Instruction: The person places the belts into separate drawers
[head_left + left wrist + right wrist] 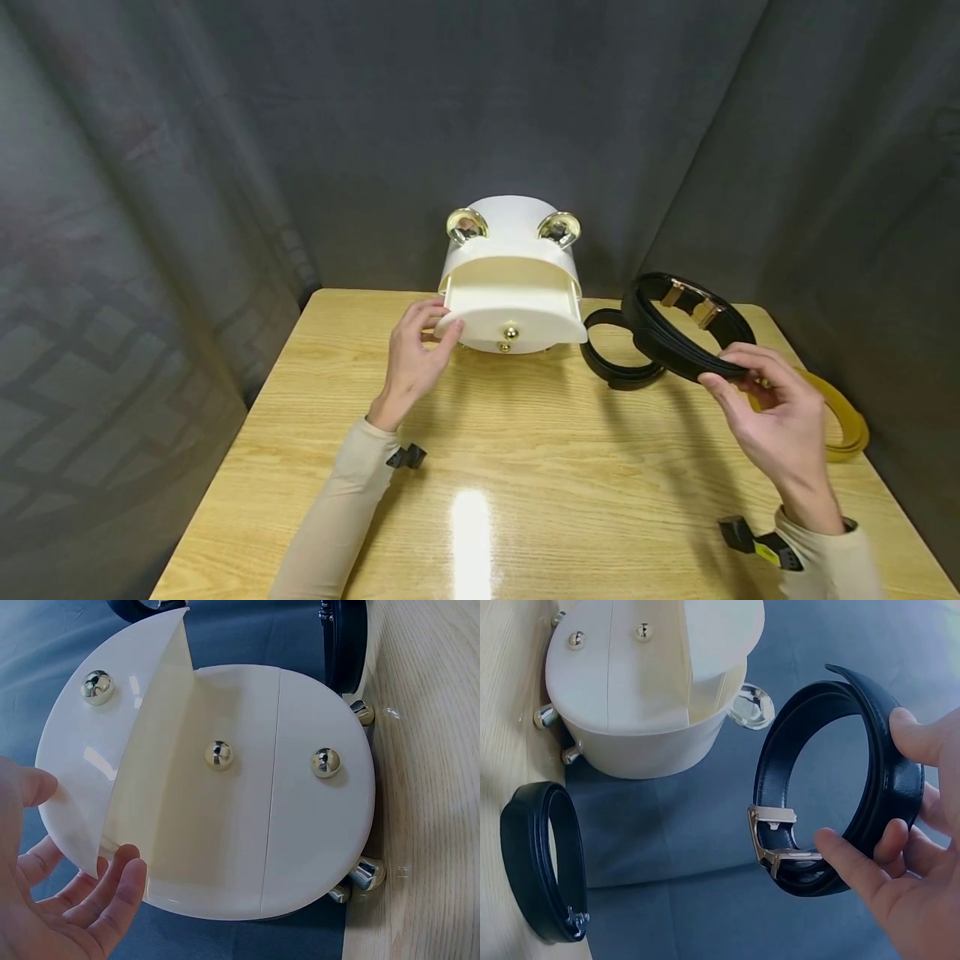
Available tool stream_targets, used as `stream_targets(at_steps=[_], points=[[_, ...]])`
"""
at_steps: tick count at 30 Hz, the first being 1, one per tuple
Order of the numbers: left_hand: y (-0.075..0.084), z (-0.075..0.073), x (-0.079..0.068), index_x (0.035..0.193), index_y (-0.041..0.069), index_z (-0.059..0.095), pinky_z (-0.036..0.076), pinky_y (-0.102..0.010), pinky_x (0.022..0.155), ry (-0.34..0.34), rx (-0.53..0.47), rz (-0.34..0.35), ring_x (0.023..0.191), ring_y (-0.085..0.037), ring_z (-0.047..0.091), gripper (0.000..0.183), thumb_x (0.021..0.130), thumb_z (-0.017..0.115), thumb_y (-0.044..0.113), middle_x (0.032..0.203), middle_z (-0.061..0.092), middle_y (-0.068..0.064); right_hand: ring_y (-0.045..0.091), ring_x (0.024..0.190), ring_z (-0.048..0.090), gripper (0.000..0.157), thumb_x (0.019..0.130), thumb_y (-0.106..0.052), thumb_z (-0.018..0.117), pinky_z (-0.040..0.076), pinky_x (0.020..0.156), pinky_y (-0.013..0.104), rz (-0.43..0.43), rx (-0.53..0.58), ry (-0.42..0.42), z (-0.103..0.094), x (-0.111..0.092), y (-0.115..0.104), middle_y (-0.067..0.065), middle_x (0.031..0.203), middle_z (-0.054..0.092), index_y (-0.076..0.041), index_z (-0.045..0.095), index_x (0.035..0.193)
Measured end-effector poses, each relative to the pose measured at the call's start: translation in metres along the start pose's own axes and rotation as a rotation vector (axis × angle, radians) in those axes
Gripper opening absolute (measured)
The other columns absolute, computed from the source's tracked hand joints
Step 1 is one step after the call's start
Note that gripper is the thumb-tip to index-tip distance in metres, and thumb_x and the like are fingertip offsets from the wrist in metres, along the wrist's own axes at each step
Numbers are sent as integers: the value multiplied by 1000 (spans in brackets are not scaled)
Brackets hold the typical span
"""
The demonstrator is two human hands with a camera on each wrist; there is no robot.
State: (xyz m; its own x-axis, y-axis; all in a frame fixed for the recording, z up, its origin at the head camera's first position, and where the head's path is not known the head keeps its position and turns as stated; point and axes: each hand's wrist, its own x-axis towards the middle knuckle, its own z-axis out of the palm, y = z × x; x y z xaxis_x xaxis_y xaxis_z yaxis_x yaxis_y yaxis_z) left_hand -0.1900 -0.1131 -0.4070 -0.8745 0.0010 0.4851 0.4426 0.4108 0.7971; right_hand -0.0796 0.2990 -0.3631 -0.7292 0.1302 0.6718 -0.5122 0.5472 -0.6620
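Note:
A white rounded drawer box (pixel 510 218) with gold ear-like rings stands at the back of the table. Its top drawer (pixel 507 323) is pulled out, and nothing lies in the part that shows. My left hand (pixel 417 354) holds the left end of the drawer front, thumb on the face and fingers around the edge. Between thumb and fingers, my right hand (pixel 783 417) grips a coiled black belt (pixel 889 761) with a gold-toned buckle (pixel 776 851), raised above the table to the right of the box. Two lower drawer fronts (pixel 322 825) are closed, each with a gold knob.
Another coiled black belt (pixel 622 377) lies on the wooden table (pixel 570 500) just right of the box. A yellow coiled belt (pixel 847 417) lies near the right edge, partly hidden by my right hand. Grey curtains (pixel 360 150) hang close behind and at both sides.

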Motion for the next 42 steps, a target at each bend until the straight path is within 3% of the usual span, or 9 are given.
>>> stream_targets(at_steps=[16,25,32,38,42], points=[[0,-2,-1,114,0,73,63,-30,78,-5,4,6,104,-31,75,29,98,74,24,137,66,-15,6,87,56,35,78,23,81,51,78,4,-31,66,-62,19,8,-13,-14,114,71,13,72,110],[1,-2,-2,114,0,74,62,-30,79,-3,1,14,104,-31,75,28,98,74,23,137,66,-15,8,85,56,35,79,21,81,50,75,6,-31,94,-88,28,12,-19,-8,113,71,7,74,109],[2,-2,-3,113,0,74,65,-40,81,-9,-1,7,105,-32,75,28,98,74,23,137,66,-15,10,84,53,36,78,24,79,49,74,7,-14,115,-96,32,12,-20,-7,112,72,7,74,109],[2,-2,-2,113,0,74,64,-38,80,-5,5,8,105,-31,75,28,98,74,24,137,66,-15,11,84,53,36,79,23,79,49,73,8,-13,120,-98,34,15,-23,-5,111,71,5,74,109],[2,-1,-2,114,0,73,65,-46,81,-5,-2,6,106,-32,75,28,98,74,22,138,66,-16,12,84,53,40,76,26,78,48,71,8,5,151,-98,37,17,-24,-8,110,71,3,76,108]])
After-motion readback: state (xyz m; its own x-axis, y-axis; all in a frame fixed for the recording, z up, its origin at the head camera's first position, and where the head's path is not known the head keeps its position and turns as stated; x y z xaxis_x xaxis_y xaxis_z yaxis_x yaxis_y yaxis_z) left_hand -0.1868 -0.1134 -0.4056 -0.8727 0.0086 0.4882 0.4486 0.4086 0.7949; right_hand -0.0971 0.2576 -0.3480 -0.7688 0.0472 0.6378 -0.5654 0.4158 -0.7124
